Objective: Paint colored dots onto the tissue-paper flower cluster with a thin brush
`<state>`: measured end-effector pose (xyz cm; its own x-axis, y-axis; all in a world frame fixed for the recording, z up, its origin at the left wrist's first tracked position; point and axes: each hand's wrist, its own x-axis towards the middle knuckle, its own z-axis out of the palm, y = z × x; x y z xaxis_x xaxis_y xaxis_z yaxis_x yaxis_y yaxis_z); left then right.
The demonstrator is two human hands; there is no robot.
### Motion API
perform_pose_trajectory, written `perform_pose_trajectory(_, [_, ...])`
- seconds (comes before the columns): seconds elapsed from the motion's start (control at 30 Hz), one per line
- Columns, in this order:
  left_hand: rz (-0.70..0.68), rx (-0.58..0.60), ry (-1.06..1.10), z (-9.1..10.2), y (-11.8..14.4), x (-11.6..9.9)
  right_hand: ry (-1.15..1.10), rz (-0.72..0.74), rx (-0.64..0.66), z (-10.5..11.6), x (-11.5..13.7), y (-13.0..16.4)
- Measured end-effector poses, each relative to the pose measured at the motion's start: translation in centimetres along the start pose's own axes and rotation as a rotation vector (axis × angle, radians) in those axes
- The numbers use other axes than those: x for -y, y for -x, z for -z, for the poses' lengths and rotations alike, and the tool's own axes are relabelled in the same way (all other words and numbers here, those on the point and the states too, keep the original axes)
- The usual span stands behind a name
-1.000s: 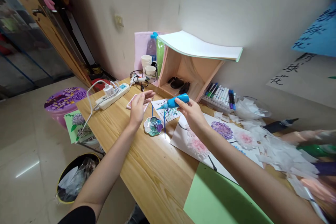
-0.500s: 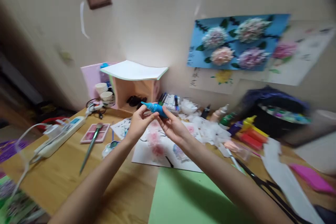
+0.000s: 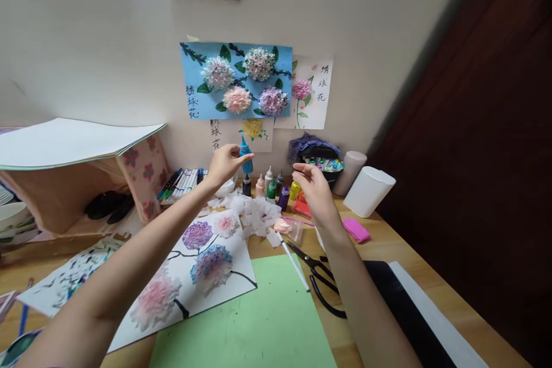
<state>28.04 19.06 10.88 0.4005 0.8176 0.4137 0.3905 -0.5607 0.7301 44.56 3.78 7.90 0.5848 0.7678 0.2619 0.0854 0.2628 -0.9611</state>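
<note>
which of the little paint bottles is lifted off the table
The blue bottle, pinched upright in the left hand. The other small bottles stand in a row on the table below it.

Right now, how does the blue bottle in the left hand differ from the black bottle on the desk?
The blue bottle is held up in the air by the left hand; the black bottle stands on the desk in the row. The blue one is bright blue throughout; the black one is dark with a pale tip. Both stand upright with pointed nozzles.
</note>
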Motion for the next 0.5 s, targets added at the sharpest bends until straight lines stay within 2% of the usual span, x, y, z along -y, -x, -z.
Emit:
perform_pose_trajectory(0.1, [0.048,0.086,-0.148,-2.4,-3.0,1.0,0.006,0.012,0.042,1.4,0.4,-1.0])
perform_pose_trajectory(0.23, [0.089,0.216,-0.281,-4.9,-5.0,2.4,0.006,-0.011,0.098,1.7,0.1,-1.4])
perform_pose_trajectory(0.5, [0.116,0.460,-0.407,-7.3,-7.7,4.1,-0.006,-0.060,0.134,1.3,-1.9,-2.3])
